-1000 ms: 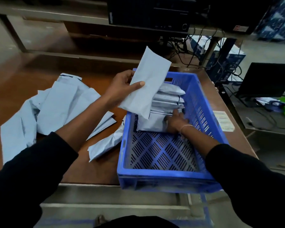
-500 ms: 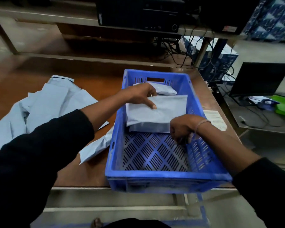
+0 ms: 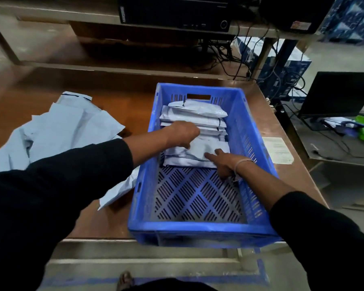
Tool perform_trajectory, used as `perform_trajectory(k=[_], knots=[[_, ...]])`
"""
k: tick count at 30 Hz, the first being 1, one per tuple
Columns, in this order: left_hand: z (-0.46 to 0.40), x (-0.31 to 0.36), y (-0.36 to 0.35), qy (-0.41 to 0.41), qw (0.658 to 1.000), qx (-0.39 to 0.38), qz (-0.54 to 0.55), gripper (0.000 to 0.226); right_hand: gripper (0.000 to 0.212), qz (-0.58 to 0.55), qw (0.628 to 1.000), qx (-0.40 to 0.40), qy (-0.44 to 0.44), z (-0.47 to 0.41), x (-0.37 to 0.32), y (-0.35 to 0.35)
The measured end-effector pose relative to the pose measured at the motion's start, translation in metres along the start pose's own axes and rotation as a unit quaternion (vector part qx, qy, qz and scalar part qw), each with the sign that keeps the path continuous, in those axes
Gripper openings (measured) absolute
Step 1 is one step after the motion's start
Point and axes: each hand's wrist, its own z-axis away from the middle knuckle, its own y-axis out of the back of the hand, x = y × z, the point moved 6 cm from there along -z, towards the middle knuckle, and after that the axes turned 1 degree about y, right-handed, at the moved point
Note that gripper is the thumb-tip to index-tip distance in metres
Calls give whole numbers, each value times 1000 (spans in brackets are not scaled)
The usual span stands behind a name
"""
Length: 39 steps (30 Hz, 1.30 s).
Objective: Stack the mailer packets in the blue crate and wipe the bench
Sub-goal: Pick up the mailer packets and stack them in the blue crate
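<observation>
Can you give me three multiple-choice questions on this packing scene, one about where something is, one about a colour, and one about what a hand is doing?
1. Where in the crate do the stacked packets lie?
A. far half
B. near half
C. all over the floor

2. What colour is the crate?
A. green
B. blue
C. red

3. What is the right hand doing?
A. lifting a packet high
B. resting on the bench
C. touching the nearest packet with outstretched fingers

Answers:
1 A, the near perforated floor is bare.
2 B, its walls and rim are blue.
3 C, its fingers lie straight on that packet inside the crate.
</observation>
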Motion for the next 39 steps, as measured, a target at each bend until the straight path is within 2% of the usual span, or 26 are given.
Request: perform_trajectory(k=[4,8,12,15,17,19,21,23,25,27,29,33,36,37,39], knots=[[15,8,-31,-37,986,-161,-17,83,109,4,1000,-28,-3,-5,4,-6],[23,9,-36,-39,980,-192,-35,92,107,7,999,-40,0,-9,9,-9],[31,8,-19,-50,989,-139,6,89,100,16,1000,-2,-6,-2,4,11],[51,-1,11,-77,987,18,139,69,80,-12,996,84,7,15,-2,49],[77,-19,30,-81,947,135,282,52,56,-75,986,146,21,27,-6,74],[108,-45,37,-73,872,232,426,38,34,-213,958,186,40,42,-17,96],[138,-80,29,-36,805,305,507,27,14,-295,925,226,84,60,-40,120],[164,-115,6,24,754,336,563,21,6,-289,904,281,143,72,-74,147],[187,-144,-25,88,731,335,588,19,6,-261,890,322,188,73,-112,168],[208,-162,-56,152,744,315,569,18,6,-206,888,345,225,68,-155,183],[221,-166,-88,190,767,265,553,23,9,-112,900,329,262,57,-201,186],[227,-124,-132,167,843,126,495,69,25,68,956,190,212,17,-253,168],[214,-84,-145,158,891,98,415,108,29,91,965,162,185,-1,-259,163],[206,-78,-153,153,905,96,385,113,29,88,965,164,183,-4,-257,163],[187,-76,-176,132,943,69,298,101,27,86,966,167,179,-11,-253,161]])
